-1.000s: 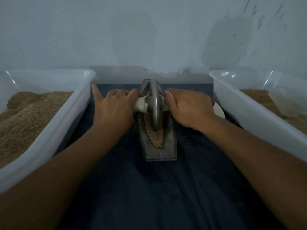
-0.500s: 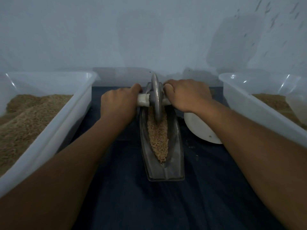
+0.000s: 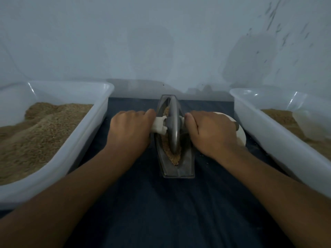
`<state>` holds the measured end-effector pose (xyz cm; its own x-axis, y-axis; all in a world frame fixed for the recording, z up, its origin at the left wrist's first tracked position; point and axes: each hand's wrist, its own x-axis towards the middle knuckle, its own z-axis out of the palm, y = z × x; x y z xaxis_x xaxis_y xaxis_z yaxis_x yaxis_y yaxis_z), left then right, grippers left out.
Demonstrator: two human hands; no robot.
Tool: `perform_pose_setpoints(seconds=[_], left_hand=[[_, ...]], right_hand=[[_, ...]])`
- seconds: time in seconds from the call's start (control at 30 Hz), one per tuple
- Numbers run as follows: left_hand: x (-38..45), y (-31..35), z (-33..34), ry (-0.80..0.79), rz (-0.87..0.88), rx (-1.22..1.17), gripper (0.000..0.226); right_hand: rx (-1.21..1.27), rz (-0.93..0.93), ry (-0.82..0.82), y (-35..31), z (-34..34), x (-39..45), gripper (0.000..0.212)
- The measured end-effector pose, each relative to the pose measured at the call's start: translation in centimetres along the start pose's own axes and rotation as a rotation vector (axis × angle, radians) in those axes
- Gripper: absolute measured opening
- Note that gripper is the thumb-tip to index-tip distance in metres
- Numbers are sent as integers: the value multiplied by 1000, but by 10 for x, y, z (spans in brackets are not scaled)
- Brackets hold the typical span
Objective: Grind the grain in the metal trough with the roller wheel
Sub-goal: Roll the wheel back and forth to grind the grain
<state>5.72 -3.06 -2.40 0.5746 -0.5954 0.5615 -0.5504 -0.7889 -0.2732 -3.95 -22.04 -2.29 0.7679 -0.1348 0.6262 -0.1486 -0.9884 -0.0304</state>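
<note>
Since half a second ago the wheel (image 3: 174,125) has rolled back from the far end of the trough (image 3: 188,159) toward its middle, and both hands have come back with it; less of the grain (image 3: 174,158) shows on the near side of the wheel than before.

No brand, label or writing can be read on anything here.

The trough is a long, boat-shaped piece of dull grey metal, pointed at the far end and square at the near one, with smooth sloping walls. It lies lengthwise on a dark blue cloth (image 3: 170,212), its far tip near a pale wall (image 3: 161,42). The wheel is a thin grey metal disc standing upright on edge in the trough's groove, with a short axle through it. The axle's left stub is wrapped in crumpled white material (image 3: 159,125). The left hand (image 3: 129,129) is curled round that wrapped stub, and the right hand (image 3: 213,131) is curled round the stub on the other side, thumbs toward the disc.

The grain, coarse and tan, lies in a narrow strip along the trough's floor, under and on both sides of the wheel.

Left of the trough sits a translucent white plastic tub (image 3: 86,138) with rounded corners, heaped with sandy brown grain. Right of the trough is a second tub (image 3: 268,136) of the same kind, also holding brown grain. Between the trough and that tub, a smooth white round dish (image 3: 240,135) shows partly behind the right hand.
</note>
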Motion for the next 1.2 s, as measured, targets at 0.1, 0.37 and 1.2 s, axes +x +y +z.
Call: perform_pose_setpoints(seconds=[0.1, 0.37, 1.2], left_hand=[[-8, -2, -9, 0, 31, -25, 19], [-1, 5, -4, 26, 42, 47, 26], [57, 8, 33, -57, -72, 137, 18]], right_hand=[[-13, -15, 81, -3, -11, -14, 47], [11, 1, 47, 3, -4, -19, 50], [-51, 77, -249, 33, 37, 66, 44]])
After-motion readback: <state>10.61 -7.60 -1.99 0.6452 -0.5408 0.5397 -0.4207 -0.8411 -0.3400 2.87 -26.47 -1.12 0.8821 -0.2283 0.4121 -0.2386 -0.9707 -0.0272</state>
